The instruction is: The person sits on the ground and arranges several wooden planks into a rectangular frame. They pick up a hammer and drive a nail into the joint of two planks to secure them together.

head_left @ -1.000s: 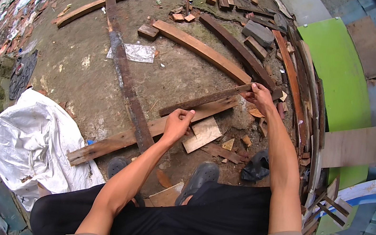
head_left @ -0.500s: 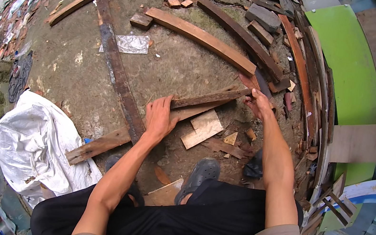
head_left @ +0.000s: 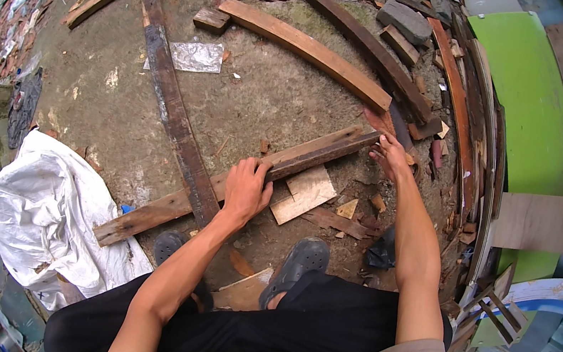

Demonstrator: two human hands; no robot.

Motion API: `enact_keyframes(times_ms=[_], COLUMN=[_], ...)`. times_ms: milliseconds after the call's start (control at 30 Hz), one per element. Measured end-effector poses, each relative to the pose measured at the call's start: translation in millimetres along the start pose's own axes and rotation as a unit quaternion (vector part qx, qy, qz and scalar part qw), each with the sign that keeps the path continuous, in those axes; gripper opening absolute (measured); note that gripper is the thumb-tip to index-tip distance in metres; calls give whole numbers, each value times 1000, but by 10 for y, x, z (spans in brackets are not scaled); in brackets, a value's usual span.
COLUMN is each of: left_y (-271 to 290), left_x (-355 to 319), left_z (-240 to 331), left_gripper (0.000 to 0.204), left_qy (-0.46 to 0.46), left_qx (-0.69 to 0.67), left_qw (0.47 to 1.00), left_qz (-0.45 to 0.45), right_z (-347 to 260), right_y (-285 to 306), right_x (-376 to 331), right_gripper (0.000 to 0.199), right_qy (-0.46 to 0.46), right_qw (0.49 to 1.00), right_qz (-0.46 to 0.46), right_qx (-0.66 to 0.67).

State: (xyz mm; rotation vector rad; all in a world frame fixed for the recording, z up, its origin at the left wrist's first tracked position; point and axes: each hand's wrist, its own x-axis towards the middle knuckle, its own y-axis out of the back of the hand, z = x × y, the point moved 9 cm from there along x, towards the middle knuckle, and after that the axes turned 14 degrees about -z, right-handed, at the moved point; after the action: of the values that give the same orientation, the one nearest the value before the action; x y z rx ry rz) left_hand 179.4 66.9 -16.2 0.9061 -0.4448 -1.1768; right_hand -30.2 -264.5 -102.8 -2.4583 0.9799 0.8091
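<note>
While the dark narrow batten point(head_left: 320, 154) lies on top of the long weathered plank point(head_left: 147, 211) on the dirt ground point(head_left: 264, 94), it is held at two places: the left hand point(head_left: 247, 189) is pressed over its near end with the fingers point(head_left: 262, 173) curled onto the wood, and the right hand point(head_left: 391, 155) is set at its far end, the fingers bent around the tip. Whether the far end is truly gripped or only steadied cannot be told. The batten runs slantwise, from just before the left hand up to the right, crossing beside a long dark board point(head_left: 170, 95) that lies the other way. A pale square offcut point(head_left: 304, 194) rests just beside it, near a dark shoe point(head_left: 298, 261). For the piece to be shifted cleanly, both ends would best be raised together and kept level, so that nothing is dragged over the plank beneath. The loose chips point(head_left: 347, 208) near the right forearm should be kept clear of, and the curved plank point(head_left: 306, 50) farther off left undisturbed. A white plastic sheet point(head_left: 47, 208) lies well apart, to the left
</note>
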Motion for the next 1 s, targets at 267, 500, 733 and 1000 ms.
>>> enact_keyframes(times_ms=[267, 500, 733, 1000], left_y=[-41, -3, 6, -23], left_x=[-16, 11, 15, -15], left_z=[-48, -43, -72, -69], left_gripper=[45, 44, 45, 45], left_qy=[1, 5, 27, 36], left_qx=[-29, -23, -23, -44], left_qw=[1000, 1000, 999, 998], left_qz=[-2, 12, -7, -19], right_z=[-87, -66, -78, -105], right_y=[-190, -127, -190, -219], right_x=[-66, 52, 19, -41], right_gripper=[35, 34, 36, 38], right_qy=[-17, -30, -38, -42], right_qw=[1000, 999, 999, 999], right_qz=[3, -11, -7, 18], right_qx=[12, 9, -12, -26])
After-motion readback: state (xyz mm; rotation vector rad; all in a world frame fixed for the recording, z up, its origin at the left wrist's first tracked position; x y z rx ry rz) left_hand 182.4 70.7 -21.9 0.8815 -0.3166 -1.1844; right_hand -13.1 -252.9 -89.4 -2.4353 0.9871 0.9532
